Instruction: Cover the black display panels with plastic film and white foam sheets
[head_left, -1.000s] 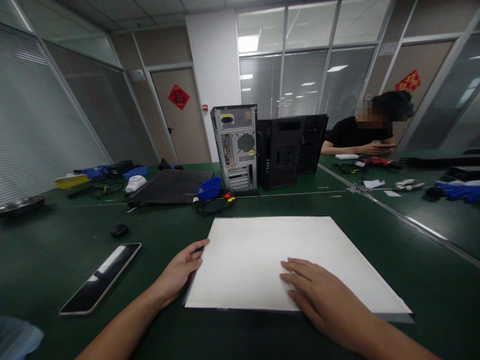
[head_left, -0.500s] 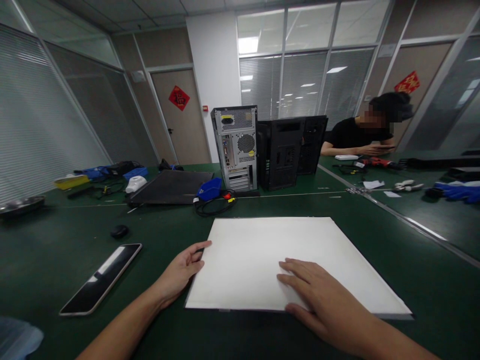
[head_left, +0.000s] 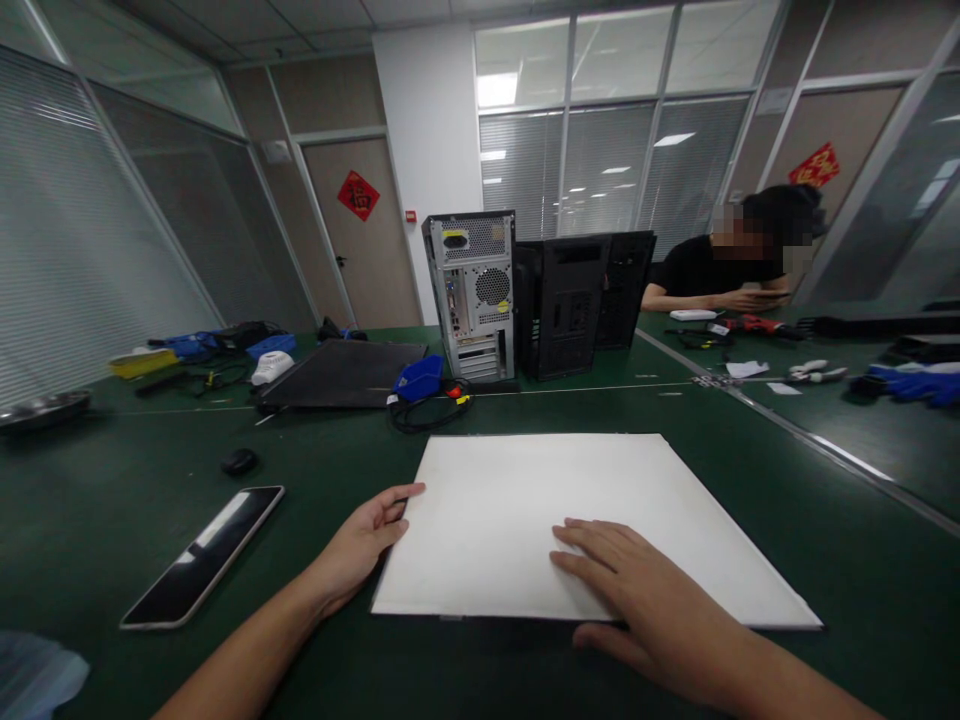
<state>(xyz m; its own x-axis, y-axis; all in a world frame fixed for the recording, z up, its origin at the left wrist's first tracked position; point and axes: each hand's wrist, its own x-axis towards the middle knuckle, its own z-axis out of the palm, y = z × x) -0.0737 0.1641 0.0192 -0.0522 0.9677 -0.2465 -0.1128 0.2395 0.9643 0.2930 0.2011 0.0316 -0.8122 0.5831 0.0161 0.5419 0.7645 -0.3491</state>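
Note:
A flat white panel (head_left: 495,520) with a thin dark border lies on the green table in front of me. My left hand (head_left: 371,530) is closed at its left edge, with the index finger and thumb on the rim and the other fingers curled. My right hand (head_left: 634,585) rests over the right half of the panel, its fingers stretched out and apart. The thumb of that hand reaches past the near edge. Whether the right palm presses down on the surface is hard to tell.
Left of me lie a phone (head_left: 202,560) and a black mouse (head_left: 240,461). Behind the panel are a coiled cable (head_left: 431,412), a dark flat panel (head_left: 349,375) and a computer tower (head_left: 476,300). Across the table sits a person (head_left: 709,275) near a red tool (head_left: 754,325).
My right hand has shifted slightly left, and its thumb has dropped below the near edge. The panel's near right corner has moved a little. My left hand stays put.

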